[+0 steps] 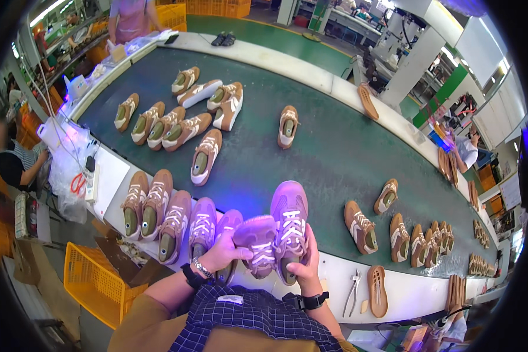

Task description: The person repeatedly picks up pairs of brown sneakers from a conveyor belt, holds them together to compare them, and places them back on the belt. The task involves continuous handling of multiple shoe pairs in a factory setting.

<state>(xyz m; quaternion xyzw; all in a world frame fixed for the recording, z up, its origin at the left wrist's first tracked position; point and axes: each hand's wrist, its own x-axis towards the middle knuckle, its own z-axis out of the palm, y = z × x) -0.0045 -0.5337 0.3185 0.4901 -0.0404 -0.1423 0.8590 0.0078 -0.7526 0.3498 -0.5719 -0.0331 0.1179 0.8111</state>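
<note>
Close in front of me I hold a pair of brown sneakers with white laces, tinted violet by the light. My left hand [222, 252] is closed round the left sneaker [257, 242], its thumb on the side near the laces. The right sneaker [289, 214] stands toe up, with my right hand [308, 262] wrapped round its heel end. An olive-green insert fills this shoe's opening. Just left of my hands, a row of like sneakers [173, 226] lines the white edge of the belt; one shoe is partly behind my left wrist.
More sneakers [171, 126] lie on the dark green conveyor belt [258, 167], and others [400, 237] to the right. Pliers [352, 292] and a brown sole [378, 291] rest on the near ledge. An orange crate [94, 286] stands lower left. Co-workers [134, 20] are around the belt.
</note>
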